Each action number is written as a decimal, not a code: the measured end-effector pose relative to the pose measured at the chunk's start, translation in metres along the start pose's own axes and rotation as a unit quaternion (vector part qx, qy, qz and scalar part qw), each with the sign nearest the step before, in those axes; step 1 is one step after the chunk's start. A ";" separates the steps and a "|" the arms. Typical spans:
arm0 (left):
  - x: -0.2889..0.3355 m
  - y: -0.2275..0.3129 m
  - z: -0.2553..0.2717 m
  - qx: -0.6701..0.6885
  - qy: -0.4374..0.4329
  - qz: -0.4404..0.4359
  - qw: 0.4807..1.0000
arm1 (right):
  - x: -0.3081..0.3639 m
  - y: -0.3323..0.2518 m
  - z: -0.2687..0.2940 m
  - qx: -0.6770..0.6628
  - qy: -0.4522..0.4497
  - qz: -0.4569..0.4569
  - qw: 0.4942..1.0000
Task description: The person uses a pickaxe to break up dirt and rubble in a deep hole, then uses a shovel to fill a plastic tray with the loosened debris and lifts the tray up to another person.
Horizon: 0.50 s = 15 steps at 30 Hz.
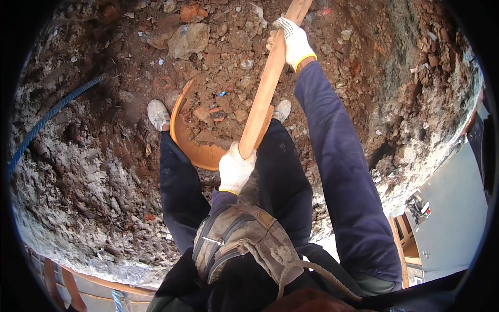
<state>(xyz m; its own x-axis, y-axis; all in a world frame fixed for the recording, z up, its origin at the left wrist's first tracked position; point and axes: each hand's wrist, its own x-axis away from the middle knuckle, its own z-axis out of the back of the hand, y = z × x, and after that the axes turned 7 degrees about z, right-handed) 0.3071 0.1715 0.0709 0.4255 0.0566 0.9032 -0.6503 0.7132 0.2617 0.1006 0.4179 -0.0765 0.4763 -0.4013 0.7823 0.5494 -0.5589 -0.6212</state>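
Observation:
A long, flat-sided wooden pole (266, 86) slants from my lap up past the top edge, where its far end is out of view. My left hand (237, 169), in a white knit glove, is closed around the pole's near end. Further along, my right hand (294, 42) grips it, in a white glove with dark dots and a yellow cuff. Below the pole, between my feet, rests a shallow orange pan (204, 157) with soil and stones in it. The pole and my left hand cover part of its right side.
Loose brown soil and rubble surround me, with a large stone (188, 40) beyond the pan. A blue rope (52, 113) curves across the left. My shoes (158, 115) flank the pan. A camouflage bag (244, 236) hangs at my waist. Grey surfaces show at the lower right.

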 end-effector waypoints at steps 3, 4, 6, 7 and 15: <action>0.050 -0.022 0.008 0.026 -0.028 0.086 0.996 | 0.057 0.013 -0.016 0.079 -0.027 -0.010 0.996; 0.069 -0.033 0.012 0.035 -0.037 0.129 0.990 | 0.071 0.027 -0.021 0.054 -0.035 -0.023 0.998; 0.096 -0.048 0.021 0.055 -0.040 0.134 0.989 | 0.089 0.030 -0.028 0.082 -0.032 -0.096 0.991; 0.103 -0.053 0.022 0.071 -0.038 0.132 0.988 | 0.098 0.032 -0.033 0.099 -0.044 -0.078 0.991; 0.187 -0.108 0.036 -0.129 -0.011 0.143 0.981 | 0.232 0.095 0.028 -0.024 0.006 -0.193 0.981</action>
<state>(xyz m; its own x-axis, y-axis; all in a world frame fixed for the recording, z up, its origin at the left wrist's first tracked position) 0.4340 0.0801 0.2243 0.2332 0.2678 0.9348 -0.5585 0.8238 -0.0967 0.2824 0.2917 0.0441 0.2306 -0.1621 0.9594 0.6535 -0.7047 -0.2762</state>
